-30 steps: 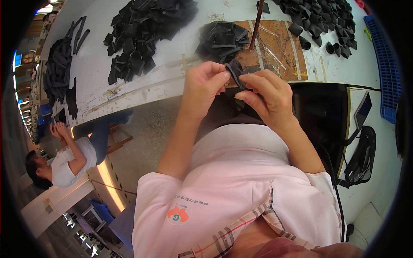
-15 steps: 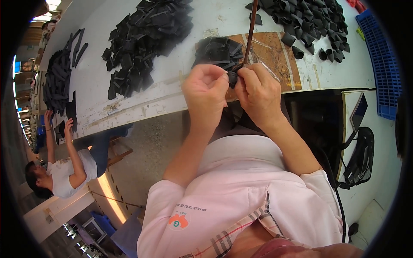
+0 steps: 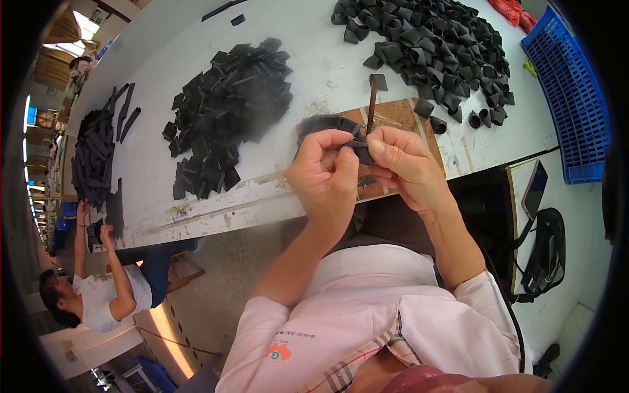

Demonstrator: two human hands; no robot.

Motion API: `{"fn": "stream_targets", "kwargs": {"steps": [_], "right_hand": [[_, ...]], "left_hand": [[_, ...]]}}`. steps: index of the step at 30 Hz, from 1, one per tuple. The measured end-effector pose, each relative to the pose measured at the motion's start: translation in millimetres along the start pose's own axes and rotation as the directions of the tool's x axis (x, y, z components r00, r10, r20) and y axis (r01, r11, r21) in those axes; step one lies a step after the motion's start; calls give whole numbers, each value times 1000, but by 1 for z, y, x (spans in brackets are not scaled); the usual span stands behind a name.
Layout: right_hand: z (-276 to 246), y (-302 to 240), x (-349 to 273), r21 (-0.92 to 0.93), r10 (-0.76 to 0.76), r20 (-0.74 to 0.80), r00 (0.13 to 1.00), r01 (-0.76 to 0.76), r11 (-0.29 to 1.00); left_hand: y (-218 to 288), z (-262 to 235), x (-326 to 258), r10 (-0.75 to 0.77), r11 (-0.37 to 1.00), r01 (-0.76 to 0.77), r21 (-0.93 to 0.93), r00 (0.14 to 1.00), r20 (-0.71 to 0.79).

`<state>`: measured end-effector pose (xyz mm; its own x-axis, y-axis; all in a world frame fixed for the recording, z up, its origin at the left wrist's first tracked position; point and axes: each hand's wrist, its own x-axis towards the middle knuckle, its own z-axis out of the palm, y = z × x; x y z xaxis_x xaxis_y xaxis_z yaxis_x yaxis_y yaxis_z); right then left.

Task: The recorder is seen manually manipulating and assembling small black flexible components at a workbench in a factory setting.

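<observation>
A small flat black piece (image 3: pixel 362 153) is pinched between my two hands, just over the table's near edge. My left hand (image 3: pixel 325 180) is closed, with thumb and forefinger on the piece's left end. The fingers of my right hand (image 3: pixel 407 160) grip its right end. A thin brown stick (image 3: pixel 372 108) rises from the fingertips of my right hand; whether that hand holds it is hidden. Behind my left hand lies a small stack of black pieces (image 3: pixel 327 123), on a brown board (image 3: pixel 426 131).
A heap of flat black pieces (image 3: pixel 229 111) lies left on the white table (image 3: pixel 314 59), rolled black loops (image 3: pixel 439 52) at the far right. A blue crate (image 3: pixel 567 98) stands right. Far left, a person (image 3: pixel 111 295) reaches toward black strips (image 3: pixel 95 157). A phone (image 3: pixel 536 188) lies right.
The view has shifted, so the table and heaps sit lower. My fingers have turned on the black piece, which shows flatter between them. The brown stick appears shorter and more upright.
</observation>
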<state>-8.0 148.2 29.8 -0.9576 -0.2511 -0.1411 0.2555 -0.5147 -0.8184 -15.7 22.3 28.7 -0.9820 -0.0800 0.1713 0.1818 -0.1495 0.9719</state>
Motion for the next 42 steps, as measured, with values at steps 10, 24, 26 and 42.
{"fn": "stream_targets", "kwargs": {"steps": [10,24,26,42], "right_hand": [[-5,-53,46,-274,-212,82,974,226,935],[-26,-31,56,-319,-213,126,969,243,916],[-23,-37,51,-494,-270,78,960,272,826],[8,-42,28,-894,-749,332,573,446,-56]], "left_hand": [[13,1,72,-120,93,727,-680,686,718],[-11,4,57,-284,422,603,-677,797,533],[-8,7,54,-170,877,281,-390,940,295],[9,14,62,214,867,-165,-471,975,52]]}}
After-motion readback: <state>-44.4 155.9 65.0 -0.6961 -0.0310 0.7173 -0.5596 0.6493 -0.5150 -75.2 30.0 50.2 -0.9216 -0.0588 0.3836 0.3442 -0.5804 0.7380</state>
